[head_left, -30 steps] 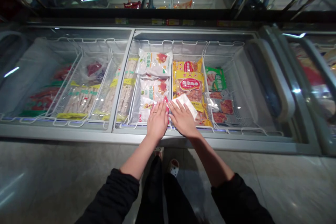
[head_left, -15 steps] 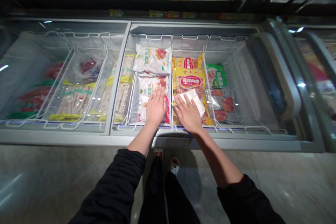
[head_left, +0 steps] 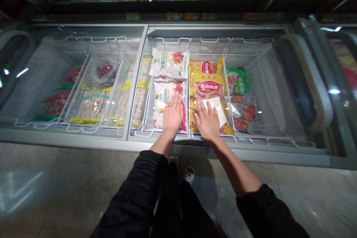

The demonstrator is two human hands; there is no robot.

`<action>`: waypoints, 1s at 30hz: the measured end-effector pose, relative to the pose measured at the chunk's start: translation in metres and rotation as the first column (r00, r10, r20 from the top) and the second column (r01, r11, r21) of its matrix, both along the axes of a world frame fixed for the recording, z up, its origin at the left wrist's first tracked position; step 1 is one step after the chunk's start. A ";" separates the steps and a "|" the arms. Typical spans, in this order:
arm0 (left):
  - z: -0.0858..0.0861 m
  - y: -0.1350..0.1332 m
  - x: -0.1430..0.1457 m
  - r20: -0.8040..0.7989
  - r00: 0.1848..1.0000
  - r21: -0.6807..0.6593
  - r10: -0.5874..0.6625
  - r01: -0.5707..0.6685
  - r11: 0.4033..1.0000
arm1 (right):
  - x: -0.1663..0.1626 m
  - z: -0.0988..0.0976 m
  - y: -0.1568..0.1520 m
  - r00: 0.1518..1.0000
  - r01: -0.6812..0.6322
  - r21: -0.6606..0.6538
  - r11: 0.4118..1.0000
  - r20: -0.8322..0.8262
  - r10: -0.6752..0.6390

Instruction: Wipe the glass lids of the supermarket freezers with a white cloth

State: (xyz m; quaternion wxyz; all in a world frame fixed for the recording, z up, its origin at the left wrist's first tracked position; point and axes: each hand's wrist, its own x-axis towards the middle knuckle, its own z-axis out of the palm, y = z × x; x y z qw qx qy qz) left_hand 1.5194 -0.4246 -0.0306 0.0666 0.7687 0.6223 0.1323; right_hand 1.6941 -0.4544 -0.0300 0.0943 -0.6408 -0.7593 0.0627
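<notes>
My left hand [head_left: 173,114] lies flat, fingers together and stretched out, over a white food bag [head_left: 160,107] with green writing. Above it in the same wire basket is another white bag [head_left: 170,63] of the same look. A folded white cloth or tissue [head_left: 220,109] is under my right hand [head_left: 208,121], whose fingers are spread. Beneath the cloth are yellow bags [head_left: 208,81] with red oval labels, in the neighbouring basket. Neither hand grips anything that I can see.
The baskets sit in a chest freezer with a grey front rim [head_left: 158,145]. A green bag [head_left: 237,80] and clear meat packs [head_left: 247,112] lie to the right. Left are packs with yellow edges [head_left: 93,105] and red packs [head_left: 54,105]. A sliding lid handle [head_left: 320,85] stands right.
The whole view has shifted, so the freezer and both hands appear a little further right. Against the bags, both hands stay in about the same places.
</notes>
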 end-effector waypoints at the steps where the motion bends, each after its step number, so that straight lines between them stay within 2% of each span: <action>1: 0.001 0.000 0.000 -0.006 1.000 -0.008 -0.001 0.000 1.000 | -0.007 0.002 0.008 0.999 -0.044 -0.002 0.999 -0.009 0.044; 4: 0.001 0.001 -0.001 -0.029 1.000 -0.012 0.000 0.000 1.000 | -0.013 0.010 0.047 0.987 -0.156 -0.018 0.988 -0.027 0.156; 7: 0.001 0.002 -0.001 -0.037 0.999 -0.010 -0.002 0.002 1.000 | 0.000 0.015 0.076 0.986 -0.161 -0.040 0.986 -0.036 0.160; 9: 0.001 0.002 -0.001 -0.026 1.000 -0.017 -0.004 0.003 1.000 | 0.009 0.014 0.074 0.994 -0.101 -0.032 0.994 -0.043 0.100; 12: 0.001 0.001 -0.001 0.000 1.000 -0.029 -0.008 0.008 1.000 | 0.008 0.010 0.045 0.999 0.005 -0.006 1.000 -0.053 -0.005; 14: 0.001 0.001 0.000 0.008 1.000 -0.032 -0.007 0.007 0.999 | -0.001 0.007 0.024 0.999 0.001 -0.006 1.000 -0.051 -0.002; 16: 0.001 0.002 0.000 0.001 1.000 -0.030 -0.004 0.004 1.000 | -0.012 0.006 0.015 0.997 -0.061 -0.022 0.998 -0.044 0.060; 18: 0.000 0.002 0.000 -0.006 1.000 -0.028 0.000 0.000 1.000 | -0.019 0.007 0.025 0.989 -0.142 -0.037 0.989 -0.038 0.141; 22: 0.000 0.003 0.000 -0.011 1.000 -0.047 0.006 -0.007 0.999 | -0.012 0.015 0.081 0.972 -0.237 -0.075 0.969 -0.024 0.236; 24: 0.000 0.003 0.000 -0.018 1.000 -0.056 0.003 -0.004 0.998 | 0.001 0.020 0.107 0.978 -0.210 -0.118 0.971 -0.015 0.210; 26: 0.001 0.003 -0.001 -0.027 1.000 -0.059 0.001 -0.003 0.998 | 0.016 0.021 0.117 0.993 -0.120 -0.136 0.983 -0.013 0.120; 30: 0.000 0.004 -0.001 -0.035 0.999 -0.054 -0.003 0.001 0.999 | 0.023 0.014 0.092 0.998 0.032 -0.046 0.998 -0.046 -0.034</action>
